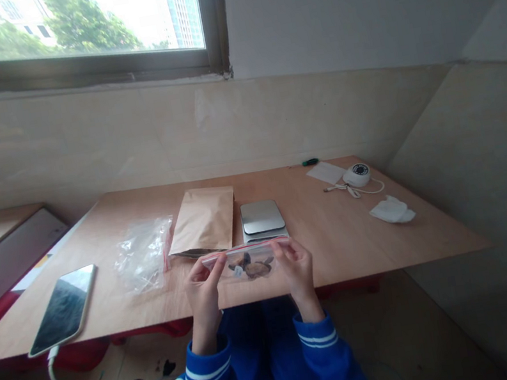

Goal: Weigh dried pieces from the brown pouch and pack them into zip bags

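Note:
Between my two hands a clear zip bag [269, 268] is stretched by its red-lined top edge, above the table's front edge. Dark brown dried pieces and a small white item show through the plastic; their kind I cannot make out. My left hand [205, 287] pinches the bag's left top corner between thumb and fingers. At the right top corner, my right hand [295, 267] pinches the same edge. Just behind the bag stands a small scale [262, 216] with a silver plate, its front partly covered. A brown kraft paper pouch [204, 219] lies left of the scale.
Several empty clear bags [142, 254] lie left of the pouch. A phone [63, 309] on a charging cable rests at the table's left front. To the right are a white dome camera [357, 175], a crumpled white tissue [392, 210], a white paper [326, 172] and a green-handled screwdriver [310, 161].

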The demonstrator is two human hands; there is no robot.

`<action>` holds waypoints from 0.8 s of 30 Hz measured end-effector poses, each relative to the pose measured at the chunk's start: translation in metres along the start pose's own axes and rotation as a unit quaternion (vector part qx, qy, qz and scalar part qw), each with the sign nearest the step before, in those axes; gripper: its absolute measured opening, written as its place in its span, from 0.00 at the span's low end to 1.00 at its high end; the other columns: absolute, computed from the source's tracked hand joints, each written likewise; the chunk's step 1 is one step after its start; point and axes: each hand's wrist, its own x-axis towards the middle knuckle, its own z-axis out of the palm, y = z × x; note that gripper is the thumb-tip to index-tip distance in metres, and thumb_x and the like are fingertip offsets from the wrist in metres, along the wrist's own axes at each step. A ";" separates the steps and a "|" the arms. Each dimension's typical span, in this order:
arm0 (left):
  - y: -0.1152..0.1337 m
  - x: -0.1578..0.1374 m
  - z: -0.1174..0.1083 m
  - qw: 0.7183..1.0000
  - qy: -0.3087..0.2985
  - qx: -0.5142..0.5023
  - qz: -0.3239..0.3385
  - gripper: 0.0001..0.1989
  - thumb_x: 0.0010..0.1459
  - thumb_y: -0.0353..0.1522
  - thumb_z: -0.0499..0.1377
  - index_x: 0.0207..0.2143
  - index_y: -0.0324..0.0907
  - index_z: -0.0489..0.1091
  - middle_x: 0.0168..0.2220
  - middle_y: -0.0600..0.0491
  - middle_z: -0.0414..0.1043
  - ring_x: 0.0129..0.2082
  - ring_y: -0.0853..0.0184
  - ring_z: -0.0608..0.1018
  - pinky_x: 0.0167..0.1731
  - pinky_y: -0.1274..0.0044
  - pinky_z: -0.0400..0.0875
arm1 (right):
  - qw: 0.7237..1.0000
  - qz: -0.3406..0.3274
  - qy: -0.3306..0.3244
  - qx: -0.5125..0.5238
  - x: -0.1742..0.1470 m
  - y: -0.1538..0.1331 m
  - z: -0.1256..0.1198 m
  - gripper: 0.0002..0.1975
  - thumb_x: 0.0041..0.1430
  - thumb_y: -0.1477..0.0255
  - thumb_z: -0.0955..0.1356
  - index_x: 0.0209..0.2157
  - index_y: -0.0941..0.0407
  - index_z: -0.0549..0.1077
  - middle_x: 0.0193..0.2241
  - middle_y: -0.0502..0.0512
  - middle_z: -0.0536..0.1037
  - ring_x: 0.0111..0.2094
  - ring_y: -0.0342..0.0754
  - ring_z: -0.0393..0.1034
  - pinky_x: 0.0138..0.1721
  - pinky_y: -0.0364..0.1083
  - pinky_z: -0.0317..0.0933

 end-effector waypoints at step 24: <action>-0.008 0.002 0.007 0.997 -0.045 0.051 0.025 0.12 0.49 0.40 0.65 0.27 0.40 0.74 0.26 0.52 0.77 0.28 0.65 0.78 0.31 0.75 0.73 | 0.997 0.045 -0.063 0.015 0.002 0.005 0.008 0.13 0.54 0.61 0.71 0.31 0.57 0.77 0.32 0.57 0.82 0.37 0.52 0.77 0.44 0.52 0.68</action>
